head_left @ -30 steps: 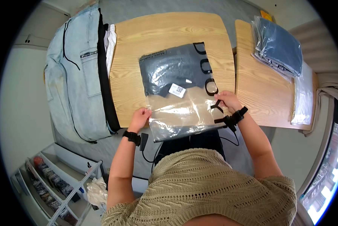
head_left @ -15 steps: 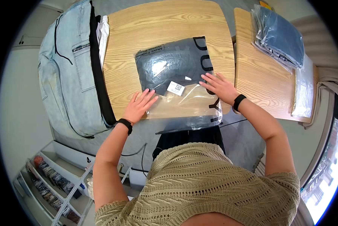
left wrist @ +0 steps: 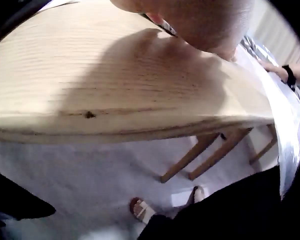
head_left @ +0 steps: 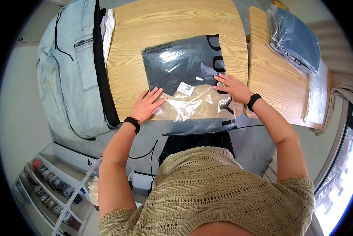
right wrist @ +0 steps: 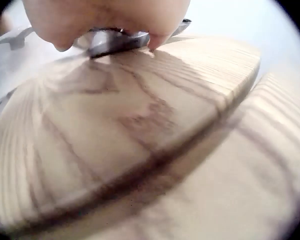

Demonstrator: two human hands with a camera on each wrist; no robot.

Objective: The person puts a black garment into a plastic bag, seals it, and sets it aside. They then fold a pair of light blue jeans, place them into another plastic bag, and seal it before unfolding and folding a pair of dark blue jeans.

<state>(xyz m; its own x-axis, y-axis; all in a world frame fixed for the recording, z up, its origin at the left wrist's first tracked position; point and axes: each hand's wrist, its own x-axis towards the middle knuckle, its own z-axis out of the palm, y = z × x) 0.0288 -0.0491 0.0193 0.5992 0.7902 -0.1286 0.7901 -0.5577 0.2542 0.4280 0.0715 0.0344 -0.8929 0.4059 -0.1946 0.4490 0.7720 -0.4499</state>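
A clear plastic garment bag (head_left: 176,108) with dark folded clothing (head_left: 172,65) inside its far half lies on the wooden table (head_left: 129,51). Black letters run down its right side, and a white label (head_left: 185,89) sits near its middle. Its near end hangs over the table's front edge. My left hand (head_left: 145,104) rests with spread fingers on the bag's left edge. On the right edge, over the printed letters, my right hand (head_left: 235,89) lies with its fingers extended. Both wrist views show the hands (left wrist: 200,22) (right wrist: 110,20) low over the tabletop.
Light blue jeans (head_left: 66,78) are piled along the table's left side, beside white cloth (head_left: 108,31). On a second table (head_left: 274,90) at right lie stacked bagged garments (head_left: 296,41) and flat clear bags (head_left: 317,94). A shelf rack (head_left: 66,208) stands at lower left.
Both hands have let go of the bag's side edges and moved forward onto its top, fingers spread. The bag has come down onto the table. In the last half second little has shifted.
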